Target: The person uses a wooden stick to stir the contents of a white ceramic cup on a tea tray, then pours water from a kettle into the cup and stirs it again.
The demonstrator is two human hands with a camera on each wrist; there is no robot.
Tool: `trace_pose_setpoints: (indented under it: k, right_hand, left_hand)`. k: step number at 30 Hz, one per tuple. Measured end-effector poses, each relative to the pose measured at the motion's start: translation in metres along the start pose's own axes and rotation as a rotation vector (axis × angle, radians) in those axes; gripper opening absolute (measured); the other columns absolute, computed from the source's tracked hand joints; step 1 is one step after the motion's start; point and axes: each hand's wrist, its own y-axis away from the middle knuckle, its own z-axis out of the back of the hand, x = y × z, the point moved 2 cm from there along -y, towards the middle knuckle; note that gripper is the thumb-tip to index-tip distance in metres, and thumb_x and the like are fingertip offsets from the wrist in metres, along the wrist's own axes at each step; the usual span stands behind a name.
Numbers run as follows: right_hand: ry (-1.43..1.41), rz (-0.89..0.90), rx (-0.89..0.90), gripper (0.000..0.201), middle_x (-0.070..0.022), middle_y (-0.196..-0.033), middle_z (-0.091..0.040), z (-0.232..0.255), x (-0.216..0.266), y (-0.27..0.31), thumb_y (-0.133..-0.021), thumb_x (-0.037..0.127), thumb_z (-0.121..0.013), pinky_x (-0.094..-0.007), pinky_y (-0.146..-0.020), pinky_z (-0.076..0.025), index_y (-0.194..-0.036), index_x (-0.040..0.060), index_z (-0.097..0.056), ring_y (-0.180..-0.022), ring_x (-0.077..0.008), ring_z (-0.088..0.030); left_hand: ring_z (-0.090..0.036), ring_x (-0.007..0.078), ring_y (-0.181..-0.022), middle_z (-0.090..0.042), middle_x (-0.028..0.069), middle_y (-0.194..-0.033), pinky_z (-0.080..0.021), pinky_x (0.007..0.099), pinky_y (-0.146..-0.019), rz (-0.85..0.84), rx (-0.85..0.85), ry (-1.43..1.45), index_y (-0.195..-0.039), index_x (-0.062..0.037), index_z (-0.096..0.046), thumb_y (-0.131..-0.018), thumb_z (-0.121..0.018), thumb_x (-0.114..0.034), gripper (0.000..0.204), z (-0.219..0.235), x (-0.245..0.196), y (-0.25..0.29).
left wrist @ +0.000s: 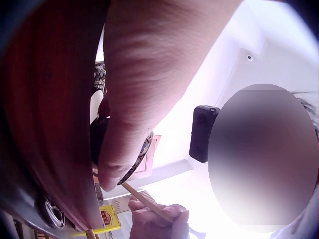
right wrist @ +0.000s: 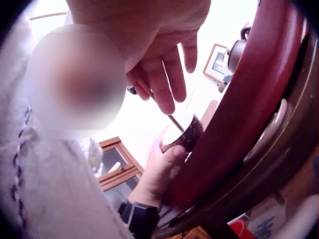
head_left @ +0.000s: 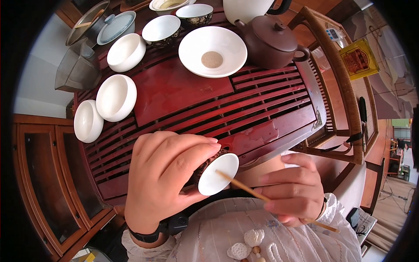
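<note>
In the head view my left hand [head_left: 159, 174] grips a small cup [head_left: 218, 179], dark and patterned outside and white inside. The cup is tilted with its mouth toward my right hand [head_left: 297, 187]. Between the fingers of that hand is a thin wooden stick [head_left: 249, 190], its tip inside the cup and its other end sticking out below the palm. The right wrist view shows the stick [right wrist: 172, 119] running from the fingers into the cup [right wrist: 192, 137]. From the left wrist, the thumb [left wrist: 112, 169] lies along the cup's patterned side.
Under the hands is a red slatted tea tray [head_left: 183, 94]. On it stand a wide white bowl [head_left: 192, 48] with a beige patch at its bottom, a brown teapot [head_left: 270, 41], several white cups [head_left: 115, 97] and a glass pitcher [head_left: 74, 67]. A rattan chair [head_left: 345, 87] is at right.
</note>
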Motion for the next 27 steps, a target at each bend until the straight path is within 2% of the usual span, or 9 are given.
trace_pose_setpoints:
  k: [1,3,4,7,8,12,16,22,27]
  right_hand:
    - [0.0,0.0,0.0,0.016,-0.0082,-0.092,-0.07,-0.003,0.001,-0.001,-0.09,0.024,-0.065,-0.0474,-0.095,-0.044,-0.094,0.0086,-0.063,-0.092,-0.027,-0.067]
    - [-0.151,-0.016,-0.004,0.026,-0.0063,-0.083,-0.072,-0.007,0.003,-0.002,-0.101,0.031,-0.046,-0.0482,-0.096,-0.04,-0.093,0.011,-0.06,-0.086,-0.0235,-0.069]
    - [-0.16,-0.011,-0.017,0.027,-0.0062,-0.082,-0.072,-0.006,0.003,-0.003,-0.102,0.031,-0.045,-0.0475,-0.097,-0.04,-0.091,0.0112,-0.06,-0.086,-0.0228,-0.069]
    - [-0.118,-0.013,-0.07,0.03,-0.0058,-0.08,-0.071,0.002,-0.002,0.002,-0.103,0.032,-0.043,-0.0472,-0.097,-0.039,-0.09,0.0115,-0.06,-0.085,-0.0224,-0.069]
    - [-0.118,-0.004,-0.052,0.025,-0.0103,-0.089,-0.071,0.009,-0.006,0.006,-0.098,0.031,-0.053,-0.0497,-0.095,-0.043,-0.098,0.0083,-0.064,-0.092,-0.0273,-0.068]
    - [0.024,-0.026,-0.186,0.023,-0.0083,-0.086,-0.072,0.013,-0.007,0.006,-0.099,0.029,-0.053,-0.0481,-0.095,-0.043,-0.092,0.0098,-0.062,-0.089,-0.0263,-0.069]
    - [0.047,-0.043,-0.148,0.022,-0.0078,-0.086,-0.071,0.013,-0.006,0.007,-0.099,0.029,-0.052,-0.0473,-0.094,-0.044,-0.093,0.0103,-0.062,-0.088,-0.0261,-0.069]
    - [0.006,-0.067,-0.188,0.023,-0.0073,-0.087,-0.071,0.014,-0.007,0.013,-0.1,0.031,-0.051,-0.0472,-0.094,-0.044,-0.093,0.0102,-0.061,-0.088,-0.0266,-0.069]
    - [0.006,-0.003,-0.067,0.023,-0.0092,-0.093,-0.071,0.01,-0.009,0.003,-0.096,0.031,-0.057,-0.0471,-0.095,-0.044,-0.098,0.0098,-0.064,-0.094,-0.0263,-0.066]
  left_hand:
    - [-0.061,0.0255,-0.086,-0.069,0.0064,-0.103,-0.043,0.0362,-0.076,0.012,-0.001,0.009,-0.104,-0.0074,-0.063,-0.052,-0.085,-0.016,0.057,0.0,0.0,0.0]
    - [-0.06,0.0231,-0.087,-0.068,0.0022,-0.106,-0.042,0.0356,-0.077,0.022,-0.018,0.02,-0.107,-0.0097,-0.062,-0.056,-0.085,-0.021,0.057,-0.002,0.003,0.003]
    - [-0.059,0.0207,-0.087,-0.068,-0.002,-0.108,-0.041,0.0351,-0.077,0.033,-0.035,0.03,-0.111,-0.012,-0.062,-0.06,-0.084,-0.025,0.057,-0.002,0.004,0.004]
    - [-0.059,0.0212,-0.087,-0.068,-0.0015,-0.109,-0.041,0.0355,-0.078,0.035,-0.037,0.045,-0.112,-0.0118,-0.061,-0.059,-0.085,-0.025,0.06,-0.003,0.005,0.005]
    - [-0.059,0.0212,-0.087,-0.068,-0.0015,-0.109,-0.041,0.0355,-0.078,0.036,-0.038,0.045,-0.112,-0.0118,-0.061,-0.059,-0.085,-0.025,0.06,-0.003,0.005,0.005]
    - [-0.058,0.0216,-0.086,-0.068,-0.0004,-0.105,-0.041,0.0361,-0.077,0.048,-0.001,-0.023,-0.113,-0.0115,-0.062,-0.057,-0.086,-0.026,0.062,0.0,0.003,0.004]
    - [-0.061,0.0268,-0.086,-0.07,0.0059,-0.1,-0.043,0.0393,-0.082,0.068,0.0,-0.046,-0.106,-0.0064,-0.064,-0.049,-0.088,-0.029,0.066,-0.001,0.003,0.004]
    - [-0.06,0.0271,-0.085,-0.069,0.0066,-0.097,-0.043,0.0396,-0.08,0.068,-0.005,-0.063,-0.106,-0.006,-0.064,-0.047,-0.089,-0.036,0.07,-0.001,0.004,0.004]
    - [-0.06,0.0272,-0.084,-0.069,0.0068,-0.096,-0.043,0.0396,-0.08,0.062,-0.016,-0.063,-0.106,-0.0056,-0.065,-0.046,-0.089,-0.037,0.072,0.0,0.002,0.004]
